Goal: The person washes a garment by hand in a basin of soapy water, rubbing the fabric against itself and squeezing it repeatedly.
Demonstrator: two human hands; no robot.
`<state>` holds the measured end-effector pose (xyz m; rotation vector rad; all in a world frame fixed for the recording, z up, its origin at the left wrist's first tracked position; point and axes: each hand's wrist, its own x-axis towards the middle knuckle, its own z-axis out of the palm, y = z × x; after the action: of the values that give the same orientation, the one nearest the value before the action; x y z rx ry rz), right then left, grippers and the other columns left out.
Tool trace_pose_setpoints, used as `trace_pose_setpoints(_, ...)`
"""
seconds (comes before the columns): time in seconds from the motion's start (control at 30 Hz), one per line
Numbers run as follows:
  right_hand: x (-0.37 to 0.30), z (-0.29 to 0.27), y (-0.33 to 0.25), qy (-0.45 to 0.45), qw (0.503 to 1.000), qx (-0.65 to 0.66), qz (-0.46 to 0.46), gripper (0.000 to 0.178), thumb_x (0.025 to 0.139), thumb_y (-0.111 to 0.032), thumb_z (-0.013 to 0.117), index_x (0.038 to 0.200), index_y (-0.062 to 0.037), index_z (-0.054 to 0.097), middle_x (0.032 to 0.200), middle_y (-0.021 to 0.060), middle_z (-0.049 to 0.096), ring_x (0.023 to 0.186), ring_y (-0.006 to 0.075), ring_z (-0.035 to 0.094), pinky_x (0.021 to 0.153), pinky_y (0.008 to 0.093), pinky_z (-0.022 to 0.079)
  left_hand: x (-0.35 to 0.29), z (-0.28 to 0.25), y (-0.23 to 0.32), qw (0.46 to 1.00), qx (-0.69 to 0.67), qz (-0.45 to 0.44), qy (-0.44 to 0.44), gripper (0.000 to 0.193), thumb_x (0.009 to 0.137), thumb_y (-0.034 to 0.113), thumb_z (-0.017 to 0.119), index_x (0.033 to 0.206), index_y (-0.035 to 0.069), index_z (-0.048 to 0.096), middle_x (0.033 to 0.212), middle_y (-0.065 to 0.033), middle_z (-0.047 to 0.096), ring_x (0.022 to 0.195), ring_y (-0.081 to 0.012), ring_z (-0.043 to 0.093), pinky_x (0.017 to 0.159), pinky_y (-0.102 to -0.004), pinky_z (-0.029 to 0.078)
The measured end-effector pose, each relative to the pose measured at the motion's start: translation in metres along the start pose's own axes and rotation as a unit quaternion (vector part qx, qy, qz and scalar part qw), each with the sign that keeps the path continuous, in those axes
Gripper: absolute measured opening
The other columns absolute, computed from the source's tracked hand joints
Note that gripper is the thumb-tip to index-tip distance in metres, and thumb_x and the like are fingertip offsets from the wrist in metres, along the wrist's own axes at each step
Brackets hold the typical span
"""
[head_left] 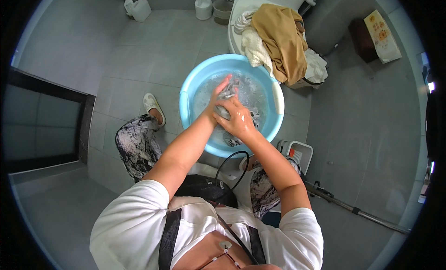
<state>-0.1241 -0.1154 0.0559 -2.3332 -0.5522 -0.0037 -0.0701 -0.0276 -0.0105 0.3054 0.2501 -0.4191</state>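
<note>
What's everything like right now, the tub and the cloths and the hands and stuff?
Blue basin: holding foamy water.
Grey cloth: wet, bunched up.
Left grip: against the grey cloth; how tightly closed is unclear.
Right grip: wet, fingers curled over the grey cloth.
Brown cloth: crumpled, piled on the toilet.
White jug: upright.
White shoe: worn.

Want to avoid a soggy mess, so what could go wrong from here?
Working the grey cloth might slop sudsy water over the light-blue basin onto the tiled floor, making it slippery. The cream cloth and tan cloth, overlapping the basin's edge in this view, may slip in. The black cord, seen looping beside the near rim, could get wet.
</note>
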Motion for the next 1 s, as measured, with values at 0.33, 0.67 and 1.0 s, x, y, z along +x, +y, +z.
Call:
trace_pose_setpoints(0.33,0.023,0.01,0.064,0.133,0.979,-0.099,0.117,0.021,0.07,-0.023,0.06,0.083,-0.0091,0.054,0.084,0.0145,0.053,0.071,0.034,0.055,0.058,0.0429,0.046,0.016,-0.001,-0.02,0.975,0.032,-0.04,0.217,0.032,0.082,0.041,0.049,0.091,0.01,0.052,0.084,-0.0042,0.057,0.072,-0.0186,0.055,0.071,-0.0319,0.045)
trace_pose_setpoints(0.67,0.018,-0.005,0.05,0.054,0.98,-0.168,0.087,0.019,0.076,-0.026,0.055,0.085,-0.0097,0.05,0.087,0.014,0.052,0.071,0.0358,0.055,0.057,0.0444,0.045,0.011,-0.03,-0.047,0.971,0.102,-0.017,0.216,0.033,0.083,0.037,0.047,0.097,0.008,0.052,0.087,-0.0055,0.056,0.084,-0.0175,0.053,0.071,-0.0335,0.045)
trace_pose_setpoints(1.0,0.016,-0.015,0.103,0.135,0.969,-0.197,0.062,0.027,0.076,-0.018,0.055,0.103,-0.015,0.052,0.111,0.0152,0.042,0.092,0.0364,0.049,0.078,0.0397,0.042,0.025,-0.043,0.022,0.922,0.341,0.15,0.103,0.015,0.084,0.024,0.05,0.084,0.012,0.059,0.102,-0.0015,0.05,0.095,-0.0135,0.044,0.081,-0.0278,0.032)
